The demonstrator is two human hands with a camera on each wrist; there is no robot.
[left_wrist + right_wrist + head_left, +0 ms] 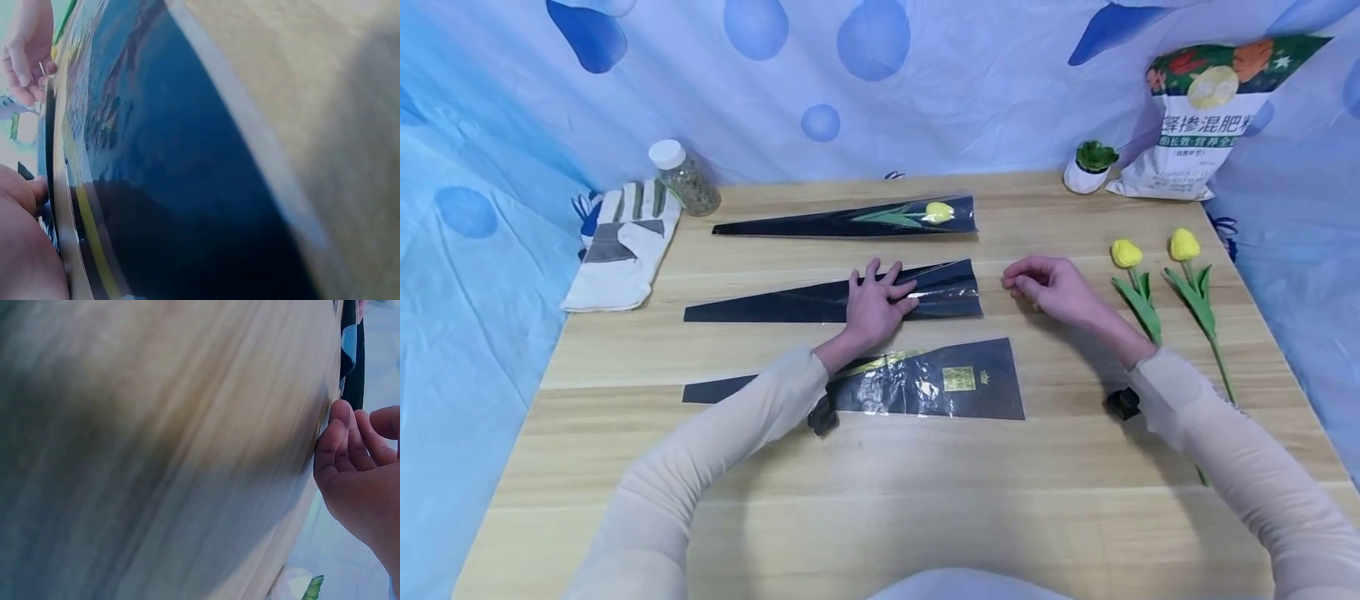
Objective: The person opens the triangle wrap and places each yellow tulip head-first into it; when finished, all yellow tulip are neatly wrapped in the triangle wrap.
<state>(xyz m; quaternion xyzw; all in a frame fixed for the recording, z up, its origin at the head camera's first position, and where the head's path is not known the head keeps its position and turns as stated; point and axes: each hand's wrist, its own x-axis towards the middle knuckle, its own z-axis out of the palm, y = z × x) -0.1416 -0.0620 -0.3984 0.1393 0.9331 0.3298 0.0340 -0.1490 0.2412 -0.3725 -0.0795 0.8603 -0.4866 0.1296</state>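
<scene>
Three black, see-through flower sleeves lie across the table. My left hand (874, 310) rests with spread fingers on the middle sleeve (760, 303), near its wide right end. Just beyond that end hovers my right hand (1054, 287), its fingers loosely bent and nothing visible between them; the right wrist view shows these fingers (359, 447) close over the wood. The far sleeve (790, 223) contains a yellow tulip (938, 212). Under my left forearm lies the near sleeve (988, 400), with gold print; it fills much of the left wrist view.
Two yellow tulips (1126, 253) (1184, 244) with green stems lie at the right, partly behind my right sleeve. White-and-grey gloves (625, 250) and a lidded jar (688, 182) are at the back left. A potted succulent (1090, 167) and a fertilizer bag (1198, 133) stand back right.
</scene>
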